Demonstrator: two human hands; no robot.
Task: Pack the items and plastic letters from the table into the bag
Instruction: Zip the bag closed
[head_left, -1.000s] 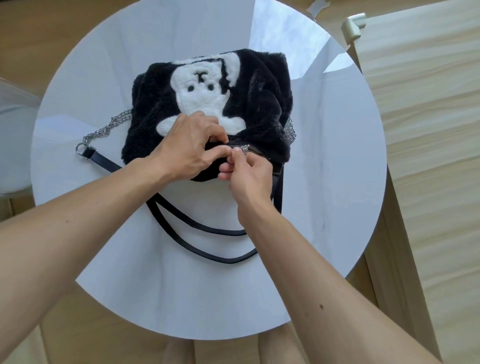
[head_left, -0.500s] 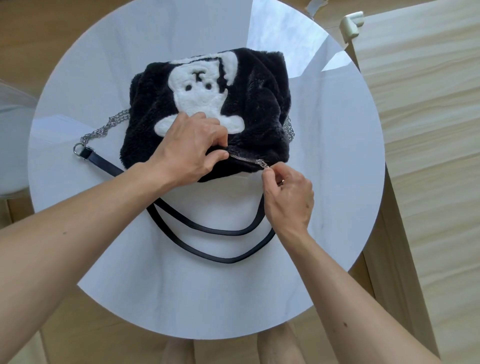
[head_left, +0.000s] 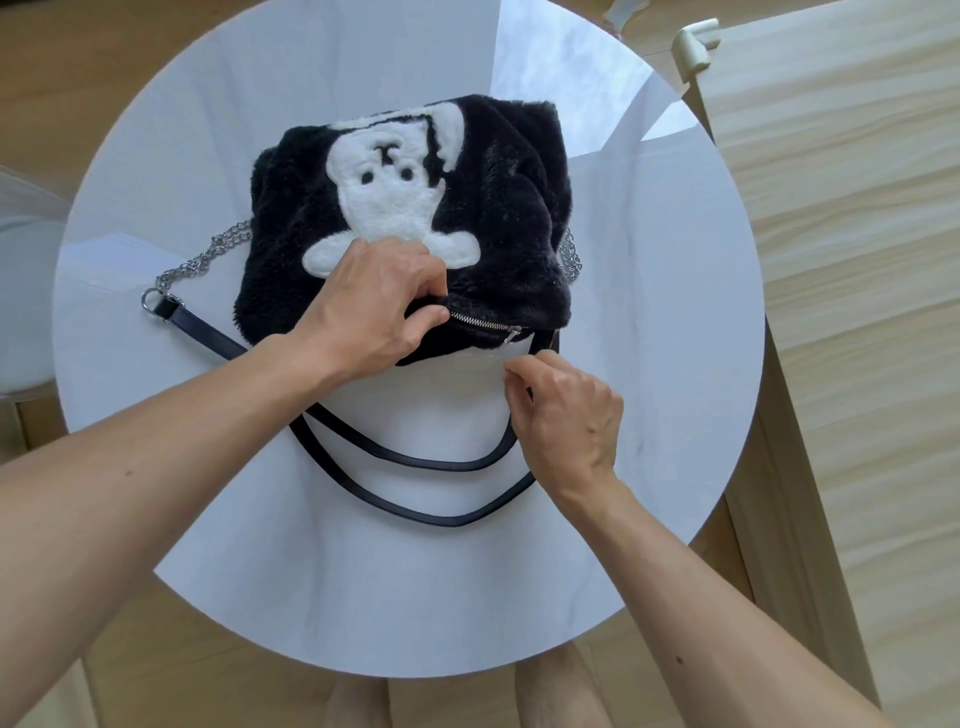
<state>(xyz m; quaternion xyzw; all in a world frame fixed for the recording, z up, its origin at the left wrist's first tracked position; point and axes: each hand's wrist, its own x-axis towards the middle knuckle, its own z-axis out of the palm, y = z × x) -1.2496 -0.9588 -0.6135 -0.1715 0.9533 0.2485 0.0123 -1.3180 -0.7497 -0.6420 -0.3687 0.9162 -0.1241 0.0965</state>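
On table (head_left: 649, 364), furry black bag (head_left: 509, 218), zipped.

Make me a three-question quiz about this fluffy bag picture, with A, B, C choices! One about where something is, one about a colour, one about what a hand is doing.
1. Where does the bag lie?
A) on the round white table
B) on the floor
C) on a chair

2. What colour is the bear shape on the bag?
A) pink
B) white
C) green

3. What is the left hand doing?
A) lying flat on the table
B) waving in the air
C) gripping the bag beside the zipper

Answers:
1 A, the table's white top shows all around the bag.
2 B, the bear shape is white against black fur.
3 C, it clutches the fur at the zipper's end.
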